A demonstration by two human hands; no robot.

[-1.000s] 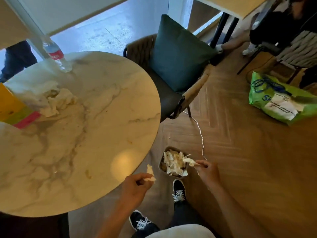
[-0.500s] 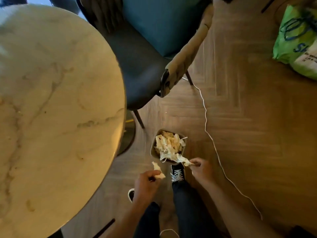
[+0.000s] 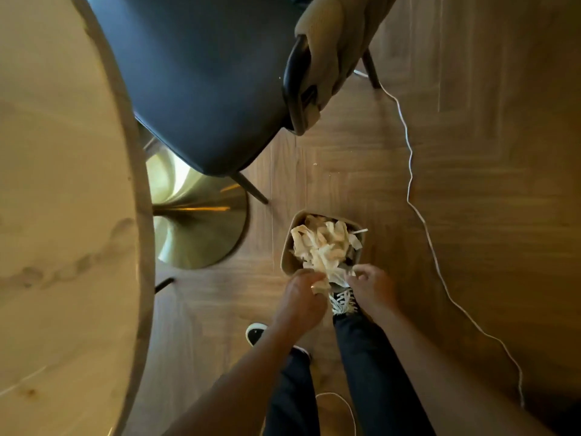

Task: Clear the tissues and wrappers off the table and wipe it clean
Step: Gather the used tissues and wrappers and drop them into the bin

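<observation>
A small tan bin [image 3: 287, 247] stands on the wooden floor, heaped with crumpled tissues [image 3: 320, 243]. Both my hands are low over its near rim. My left hand [image 3: 301, 297] grips a small crumpled tissue piece [image 3: 319, 286] right at the rim. My right hand [image 3: 372, 287] pinches the white tissue [image 3: 339, 276] that hangs over the bin's near edge. The round marble table [image 3: 63, 184] fills the left side; only a bare part of its top shows here.
A dark chair [image 3: 204, 73] with a beige knit armrest [image 3: 327, 48] stands just behind the bin. The table's brass base [image 3: 195, 221] sits to the bin's left. A white cable [image 3: 408, 152] runs across the floor on the right. My shoes [image 3: 342, 302] are beside the bin.
I have bent down, so the view has dropped towards the floor. Both hands moved forward to the bin's near rim, each still holding its tissue.
</observation>
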